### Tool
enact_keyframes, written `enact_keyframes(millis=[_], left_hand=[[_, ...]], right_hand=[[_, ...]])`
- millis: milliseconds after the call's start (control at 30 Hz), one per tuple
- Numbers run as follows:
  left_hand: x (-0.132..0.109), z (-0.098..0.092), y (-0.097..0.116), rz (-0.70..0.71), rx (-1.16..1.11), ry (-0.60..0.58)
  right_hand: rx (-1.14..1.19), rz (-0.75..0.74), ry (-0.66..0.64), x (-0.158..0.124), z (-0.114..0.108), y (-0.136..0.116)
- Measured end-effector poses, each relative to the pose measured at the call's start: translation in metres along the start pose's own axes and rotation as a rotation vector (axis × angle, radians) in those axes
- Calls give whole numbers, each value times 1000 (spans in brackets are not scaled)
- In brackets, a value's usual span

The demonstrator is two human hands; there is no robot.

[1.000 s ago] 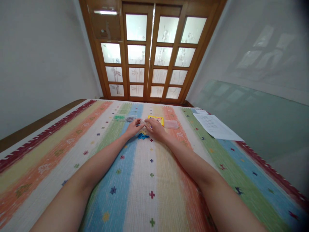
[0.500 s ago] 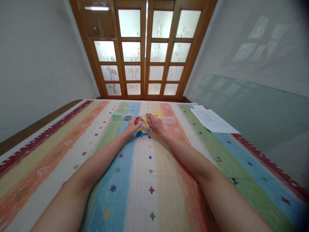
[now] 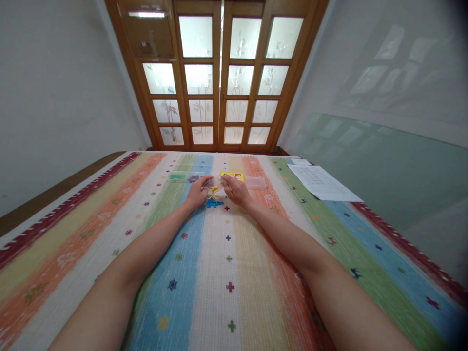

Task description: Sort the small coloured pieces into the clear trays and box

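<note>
My left hand [image 3: 198, 190] and my right hand [image 3: 237, 189] face each other at the far middle of the table, fingers closed. Pinched between them is thin clear plastic [image 3: 209, 182], which looks like a small bag; its exact outline is hard to see. Small yellow pieces [image 3: 214, 189] show in the gap between the hands; I cannot tell whether they are inside the plastic or under it. Just nearer lies a loose pile of small blue pieces [image 3: 214, 203] on the cloth. Behind my right hand is a yellow card or packet [image 3: 234, 175], partly covered.
Left of my hands lies a clear compartment box [image 3: 185, 176] with green and dark pieces. A pale pink flat item [image 3: 256, 183] is to the right. Printed paper sheets [image 3: 321, 181] lie on the striped tablecloth [image 3: 215, 273]. Wooden glazed doors [image 3: 221, 73] stand beyond the table.
My hands have moved slightly apart, with the left shifting left and its fingers closing more. More of the yellow card and the blue pile now shows.
</note>
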State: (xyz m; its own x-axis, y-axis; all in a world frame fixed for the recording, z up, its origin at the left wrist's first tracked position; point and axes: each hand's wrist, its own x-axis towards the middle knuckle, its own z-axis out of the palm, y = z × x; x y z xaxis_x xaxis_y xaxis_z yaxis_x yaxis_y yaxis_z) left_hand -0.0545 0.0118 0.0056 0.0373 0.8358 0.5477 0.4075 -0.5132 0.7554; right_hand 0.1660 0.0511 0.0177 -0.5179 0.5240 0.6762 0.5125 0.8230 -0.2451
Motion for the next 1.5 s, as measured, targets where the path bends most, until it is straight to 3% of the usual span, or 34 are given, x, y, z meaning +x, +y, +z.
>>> enact_keyframes(millis=[333, 933, 1200, 1367, 1500], left_hand=[[-4, -9, 13, 122, 301, -19], [-5, -11, 13, 303, 414, -34], [-5, -7, 14, 153, 245, 7], [-1, 1, 16, 4, -109, -55], [-1, 9, 13, -84, -325, -109]], right_hand=[[-14, -171, -71, -6, -2, -1], [-56, -305, -84, -8, -4, -10], [-66, -168, -63, -8, -4, -6], [-55, -46, 0, -6, -4, -4], [-27, -38, 60, -6, -2, -2]])
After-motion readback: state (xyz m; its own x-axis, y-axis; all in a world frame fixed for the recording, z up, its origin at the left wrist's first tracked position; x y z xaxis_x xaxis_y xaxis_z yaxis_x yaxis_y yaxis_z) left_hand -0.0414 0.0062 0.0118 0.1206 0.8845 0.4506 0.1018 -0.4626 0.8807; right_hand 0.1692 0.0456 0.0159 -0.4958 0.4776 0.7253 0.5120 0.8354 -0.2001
